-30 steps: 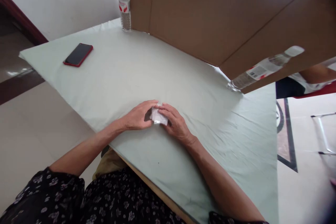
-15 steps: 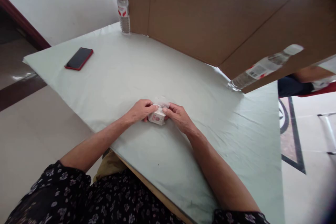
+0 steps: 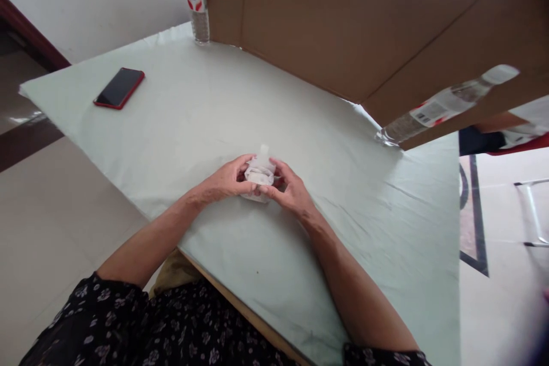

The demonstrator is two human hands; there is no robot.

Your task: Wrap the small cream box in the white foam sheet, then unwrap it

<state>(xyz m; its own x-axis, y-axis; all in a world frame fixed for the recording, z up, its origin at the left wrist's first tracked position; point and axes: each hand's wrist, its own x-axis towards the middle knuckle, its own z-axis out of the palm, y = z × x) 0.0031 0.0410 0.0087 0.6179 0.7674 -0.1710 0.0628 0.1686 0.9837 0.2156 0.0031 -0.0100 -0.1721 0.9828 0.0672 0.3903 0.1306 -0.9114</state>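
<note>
Both hands (image 3: 227, 180) hold a white packet (image 3: 261, 171) well inside the cloth edges (image 3: 454, 229)

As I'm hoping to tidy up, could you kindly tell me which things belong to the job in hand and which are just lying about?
In use: white packet, between left hand and right hand.
Apart: phone; left bottle; right bottle; cardboard.

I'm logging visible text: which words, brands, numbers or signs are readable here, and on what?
None can be read with certainty.
Left bottle label: red markings, lettering too small.
Right bottle label: barcode, its numbers and lettering too blurred.
Small white package: no legible print.
</note>
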